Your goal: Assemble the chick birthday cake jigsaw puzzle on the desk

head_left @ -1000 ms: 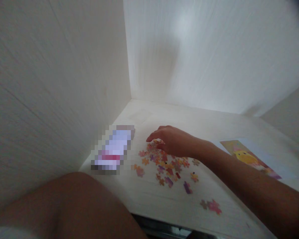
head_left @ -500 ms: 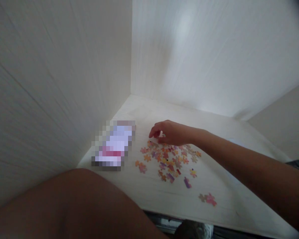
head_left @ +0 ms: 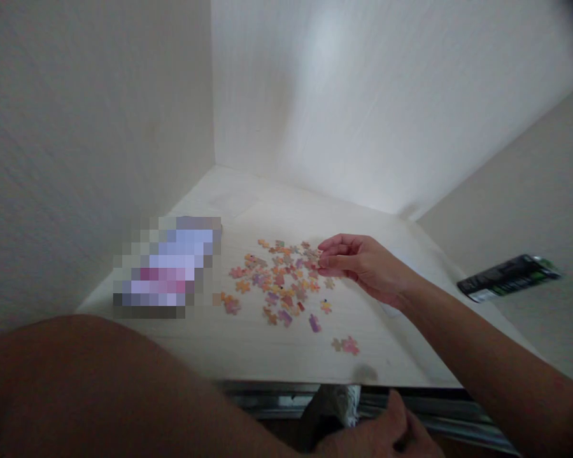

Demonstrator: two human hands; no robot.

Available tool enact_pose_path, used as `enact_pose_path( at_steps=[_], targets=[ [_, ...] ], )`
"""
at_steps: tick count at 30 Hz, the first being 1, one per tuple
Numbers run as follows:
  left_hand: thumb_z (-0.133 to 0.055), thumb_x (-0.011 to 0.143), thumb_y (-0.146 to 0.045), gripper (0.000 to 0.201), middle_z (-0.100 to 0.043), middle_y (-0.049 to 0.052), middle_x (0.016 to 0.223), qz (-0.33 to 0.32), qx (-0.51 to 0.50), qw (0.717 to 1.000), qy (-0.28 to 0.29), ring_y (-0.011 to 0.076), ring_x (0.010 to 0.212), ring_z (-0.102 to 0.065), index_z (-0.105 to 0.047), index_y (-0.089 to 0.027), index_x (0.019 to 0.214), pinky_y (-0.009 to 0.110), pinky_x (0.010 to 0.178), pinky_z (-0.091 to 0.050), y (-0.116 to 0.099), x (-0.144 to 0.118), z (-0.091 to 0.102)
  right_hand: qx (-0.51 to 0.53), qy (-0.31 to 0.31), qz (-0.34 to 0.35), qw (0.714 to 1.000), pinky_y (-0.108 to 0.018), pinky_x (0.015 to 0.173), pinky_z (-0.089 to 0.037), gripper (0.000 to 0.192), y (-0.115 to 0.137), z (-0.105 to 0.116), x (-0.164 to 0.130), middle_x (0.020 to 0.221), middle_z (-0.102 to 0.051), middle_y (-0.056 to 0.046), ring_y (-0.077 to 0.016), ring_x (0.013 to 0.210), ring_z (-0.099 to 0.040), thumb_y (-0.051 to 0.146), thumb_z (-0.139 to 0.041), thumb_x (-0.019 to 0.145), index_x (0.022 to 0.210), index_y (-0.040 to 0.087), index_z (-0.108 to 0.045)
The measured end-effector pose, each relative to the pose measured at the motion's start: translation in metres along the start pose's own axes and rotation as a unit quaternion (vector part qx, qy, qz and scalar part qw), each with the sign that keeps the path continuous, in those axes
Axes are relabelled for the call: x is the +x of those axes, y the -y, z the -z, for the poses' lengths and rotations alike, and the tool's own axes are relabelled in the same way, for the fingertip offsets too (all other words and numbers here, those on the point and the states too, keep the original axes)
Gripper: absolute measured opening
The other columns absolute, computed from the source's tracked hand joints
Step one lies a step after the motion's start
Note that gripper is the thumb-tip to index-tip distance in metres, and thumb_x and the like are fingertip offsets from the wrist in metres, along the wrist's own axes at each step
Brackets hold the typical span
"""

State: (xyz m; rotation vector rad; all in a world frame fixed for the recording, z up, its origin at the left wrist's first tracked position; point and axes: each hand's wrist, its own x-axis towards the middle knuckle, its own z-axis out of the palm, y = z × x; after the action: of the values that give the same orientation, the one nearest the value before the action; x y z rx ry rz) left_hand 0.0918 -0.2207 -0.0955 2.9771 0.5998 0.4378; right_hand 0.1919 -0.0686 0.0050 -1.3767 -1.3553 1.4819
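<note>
A loose heap of small jigsaw puzzle pieces [head_left: 286,286] in orange, pink, purple and yellow lies on a pale wooden surface. At the heap's right edge is my right hand [head_left: 363,264], its thumb and fingers drawn into a pinch around what seems a puzzle piece, mostly hidden by the fingertips. My left hand [head_left: 382,432] shows partly at the bottom, below the front edge, with thumb and forefinger curled together. What it holds, if anything, cannot be made out. Two joined pieces [head_left: 346,345] lie apart, near the front edge.
A phone-like device with a blurred-out, lit screen [head_left: 174,264] lies on the left. Pale walls enclose the surface [head_left: 277,356] at left, back and right. A black and green packet [head_left: 509,278] is at the right. A bare limb [head_left: 90,381] fills the lower left.
My right hand has moved from above the back of the heap to its right side, fingers drawn together. My left hand has come into view at the bottom. The view has shifted right.
</note>
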Motion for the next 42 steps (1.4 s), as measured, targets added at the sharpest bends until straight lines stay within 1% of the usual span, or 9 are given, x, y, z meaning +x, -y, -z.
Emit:
enact_pose_path(
  at_steps=[2,3,5,9,14,21,26,33,42],
  targets=[
    [-0.044,0.092,-0.026,0.034,-0.050,0.006,0.134,-0.120,0.035,0.986,-0.111,0.0235,0.124,-0.046,-0.059,-0.025,0.123,0.044,0.092,-0.054,0.002,0.006,0.001,0.008,-0.033,-0.025,0.999,-0.028,0.068,-0.052,0.033,-0.010,0.008,-0.017,0.084,-0.069,-0.004,-0.0145,0.074,-0.065,0.023,-0.087,0.056,0.083,0.017,-0.068],
    [-0.045,0.091,-0.030,0.035,-0.051,0.010,0.132,-0.114,0.058,0.980,-0.153,0.0270,0.126,-0.044,-0.061,-0.019,0.121,0.050,0.094,-0.052,0.003,0.006,0.002,0.002,-0.042,-0.031,0.999,-0.026,0.064,-0.051,0.033,-0.014,0.013,-0.024,0.083,-0.068,-0.004,-0.0133,0.072,-0.063,0.023,-0.087,0.056,0.083,0.017,-0.068],
    [-0.053,0.087,-0.036,0.039,-0.049,0.014,0.134,-0.079,0.063,0.981,-0.167,0.0325,0.129,-0.040,-0.064,-0.014,0.118,0.060,0.100,-0.046,0.004,0.004,0.004,-0.007,-0.047,-0.037,0.998,-0.023,0.060,-0.048,0.031,-0.023,0.021,-0.034,0.081,-0.068,-0.004,-0.0123,0.070,-0.061,0.023,-0.087,0.058,0.082,0.016,-0.069],
    [-0.060,0.081,-0.037,0.034,-0.048,0.010,0.138,-0.061,0.048,0.989,-0.122,0.0379,0.131,-0.038,-0.068,-0.021,0.110,0.070,0.103,-0.038,0.004,-0.003,0.006,-0.016,-0.049,-0.041,0.998,-0.025,0.063,-0.049,0.029,-0.034,0.036,-0.049,0.079,-0.069,-0.004,-0.0126,0.069,-0.062,0.024,-0.086,0.059,0.083,0.016,-0.070],
    [-0.059,0.080,-0.034,0.034,-0.046,0.013,0.139,-0.084,0.035,0.989,-0.113,0.0373,0.134,-0.038,-0.070,-0.017,0.107,0.060,0.104,-0.043,0.006,-0.005,0.001,-0.017,-0.069,-0.052,0.996,-0.025,0.063,-0.051,0.029,-0.041,0.043,-0.065,0.076,-0.069,-0.003,-0.0129,0.067,-0.064,0.022,-0.085,0.059,0.081,0.016,-0.068],
    [-0.061,0.074,-0.028,0.031,-0.049,0.013,0.135,-0.078,-0.026,0.991,-0.109,0.0373,0.141,-0.028,-0.068,-0.019,0.103,0.066,0.101,-0.045,0.005,-0.009,-0.002,-0.015,-0.060,-0.065,0.996,-0.027,0.066,-0.053,0.028,-0.055,0.049,-0.083,0.077,-0.070,-0.004,-0.0145,0.068,-0.066,0.021,-0.084,0.060,0.082,0.017,-0.068],
    [-0.063,0.072,-0.038,0.048,-0.046,0.017,0.138,-0.094,0.069,0.992,-0.051,0.0424,0.139,-0.029,-0.067,-0.014,0.114,0.071,0.106,-0.035,0.003,-0.009,0.005,-0.019,-0.017,-0.070,0.997,-0.027,0.067,-0.052,0.034,-0.062,0.055,-0.089,0.081,-0.073,-0.004,-0.0150,0.071,-0.066,0.018,-0.081,0.065,0.096,0.019,-0.065],
    [-0.046,0.084,-0.049,0.055,-0.040,0.007,0.146,-0.109,0.254,0.961,0.020,0.0382,0.142,-0.024,-0.052,-0.028,0.135,0.066,0.110,-0.029,0.005,-0.012,0.014,-0.063,0.022,-0.066,0.996,-0.025,0.067,-0.051,0.038,-0.056,0.050,-0.094,0.083,-0.073,-0.003,-0.0145,0.074,-0.066,0.017,-0.077,0.070,0.104,0.019,-0.060],
    [-0.036,0.089,-0.047,0.053,-0.044,0.010,0.143,-0.121,0.275,0.953,0.030,0.0392,0.140,-0.026,-0.051,-0.026,0.136,0.068,0.107,-0.029,0.006,-0.011,0.016,-0.161,0.026,-0.016,0.986,-0.025,0.068,-0.052,0.032,-0.058,0.046,-0.095,0.083,-0.072,-0.002,-0.0151,0.076,-0.067,0.020,-0.073,0.077,0.106,0.020,-0.058]
  ],
)
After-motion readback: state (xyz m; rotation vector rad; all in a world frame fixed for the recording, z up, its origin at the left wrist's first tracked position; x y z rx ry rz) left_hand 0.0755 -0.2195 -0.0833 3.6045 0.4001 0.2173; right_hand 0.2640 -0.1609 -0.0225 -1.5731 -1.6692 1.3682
